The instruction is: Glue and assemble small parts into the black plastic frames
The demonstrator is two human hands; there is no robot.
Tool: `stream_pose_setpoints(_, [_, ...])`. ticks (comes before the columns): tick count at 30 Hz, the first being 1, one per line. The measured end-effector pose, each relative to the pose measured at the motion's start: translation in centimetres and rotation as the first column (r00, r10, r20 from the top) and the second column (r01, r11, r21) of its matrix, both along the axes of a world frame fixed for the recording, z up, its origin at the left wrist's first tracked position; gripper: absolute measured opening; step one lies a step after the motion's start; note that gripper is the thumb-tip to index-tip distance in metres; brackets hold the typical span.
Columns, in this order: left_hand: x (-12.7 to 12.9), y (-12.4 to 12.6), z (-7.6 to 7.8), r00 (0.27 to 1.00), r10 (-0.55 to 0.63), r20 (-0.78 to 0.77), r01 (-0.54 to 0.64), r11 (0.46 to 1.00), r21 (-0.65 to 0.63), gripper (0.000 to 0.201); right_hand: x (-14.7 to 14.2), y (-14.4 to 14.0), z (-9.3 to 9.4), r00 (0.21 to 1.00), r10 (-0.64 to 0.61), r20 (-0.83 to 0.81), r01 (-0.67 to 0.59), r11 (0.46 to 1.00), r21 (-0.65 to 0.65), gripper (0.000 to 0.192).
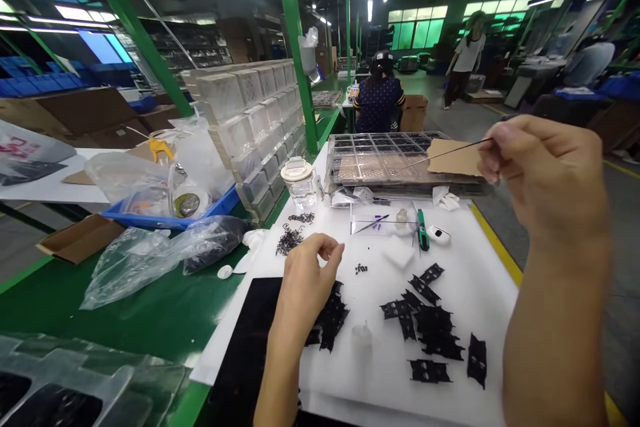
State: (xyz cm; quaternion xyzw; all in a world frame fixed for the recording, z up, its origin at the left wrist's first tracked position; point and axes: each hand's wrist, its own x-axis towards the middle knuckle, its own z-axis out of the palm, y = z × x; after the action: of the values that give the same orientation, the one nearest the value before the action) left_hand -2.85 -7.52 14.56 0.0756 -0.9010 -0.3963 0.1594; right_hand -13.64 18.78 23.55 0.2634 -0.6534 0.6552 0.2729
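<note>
My right hand (540,160) is raised at the right, thumb and fingers pinched on one end of a long thin dark rod (450,151). The rod slants down to the left, in front of the compartment tray. Above the white work surface, my left hand (313,273) is closed, thumb and index fingertips close together. Whether anything is between those fingertips cannot be made out. Beneath it lies a pile of flat black plastic parts (334,320). More such black parts (437,327) are spread to the right. Several tiny black pieces (361,269) lie just right of the left hand.
Tiny black parts (290,238) lie near a lidded clear jar (300,185). A clear box (383,219), a green cutter (423,230) and a white device (439,235) are farther back. The compartment tray (380,160) stands behind. Clear drawers (260,113) rise at left. A seated person (379,97) is ahead.
</note>
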Motion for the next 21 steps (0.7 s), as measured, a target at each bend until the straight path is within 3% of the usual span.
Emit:
stream_pose_setpoints(2, [-0.6, -0.1, -1.5, 0.994, 0.007, 0.107, -0.002, 0.999, -0.045, 0.018, -0.2, 0.0, -0.2, 0.999, 0.002, 0.05, -0.012, 0.979, 0.203, 0.02])
stream_pose_setpoints(4, [-1.1, -0.4, -2.4, 0.982, 0.008, 0.188, 0.008, 0.997, -0.08, 0.015, -0.6, 0.0, -0.4, 0.991, 0.024, 0.134, -0.074, 0.922, 0.381, 0.021])
stream_pose_setpoints(7, [-1.8, -0.7, -3.1, 0.963, -0.004, 0.268, 0.035, 0.993, -0.111, 0.013, -1.5, -0.1, -0.8, 0.969, -0.025, 0.246, -0.113, 0.842, 0.527, 0.024])
stream_pose_setpoints(10, [-2.0, -0.8, -3.3, 0.95, 0.006, 0.312, 0.039, 0.99, -0.138, 0.019, -2.4, -0.3, -1.3, 0.951, -0.12, 0.284, -0.09, 0.774, 0.627, 0.023])
stream_pose_setpoints(15, [-1.4, -1.2, -2.9, 0.922, 0.038, 0.385, 0.044, 0.978, -0.203, 0.029, -3.5, -0.5, -1.8, 0.924, -0.106, 0.368, -0.23, 0.614, 0.755, 0.017])
stream_pose_setpoints(21, [-0.2, -2.6, -1.5, 0.934, 0.072, 0.35, -0.006, 0.983, -0.186, 0.012, -3.9, -0.6, -1.7, 0.929, -0.104, 0.355, -0.224, 0.607, 0.762, 0.019])
